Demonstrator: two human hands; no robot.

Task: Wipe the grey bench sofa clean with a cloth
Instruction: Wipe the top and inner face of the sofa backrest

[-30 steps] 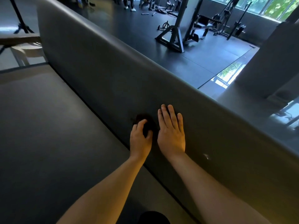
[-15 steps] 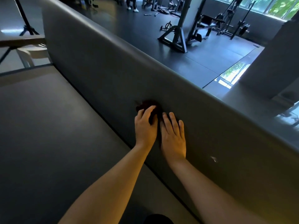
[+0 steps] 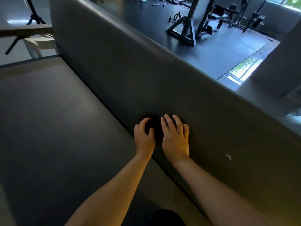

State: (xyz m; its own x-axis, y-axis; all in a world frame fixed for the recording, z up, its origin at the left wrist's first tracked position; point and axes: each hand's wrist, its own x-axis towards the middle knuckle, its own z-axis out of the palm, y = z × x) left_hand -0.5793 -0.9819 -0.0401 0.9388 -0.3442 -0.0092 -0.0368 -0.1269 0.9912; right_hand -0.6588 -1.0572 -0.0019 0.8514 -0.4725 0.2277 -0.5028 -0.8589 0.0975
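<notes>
Grey bench sofa (image 3: 146, 75): a padded seat (image 3: 48, 128) at left and an upright backrest (image 3: 211, 121) running diagonally from top left to lower right. Both surfaces are smooth, matt grey upholstery and meet at a dark seam.

Cloth (image 3: 154, 126): dark and bunched, held against the lower backrest just above the seam, between the 2 hands. Its edges merge with shadow.

Left hand (image 3: 144, 137): grip clenched round the cloth, fingers curled over it, pressing it to the backrest.

Right hand (image 3: 175, 139): grip released, fingers extended and laid flat on the backrest just beside the cloth. Whether it touches the cloth edge cannot be determined.

A small pale mark (image 3: 228, 157) shows on the backrest, to the right of this hand.

Room: behind the backrest, a dark gym floor (image 3: 219, 51) carries a steel rack (image 3: 187, 26) and further machines. Daylight reflects on the floor near a grey pillar (image 3: 280, 70). Beyond the far end of the seat stand a pale chair (image 3: 39, 43) and a tripod (image 3: 35, 15)
</notes>
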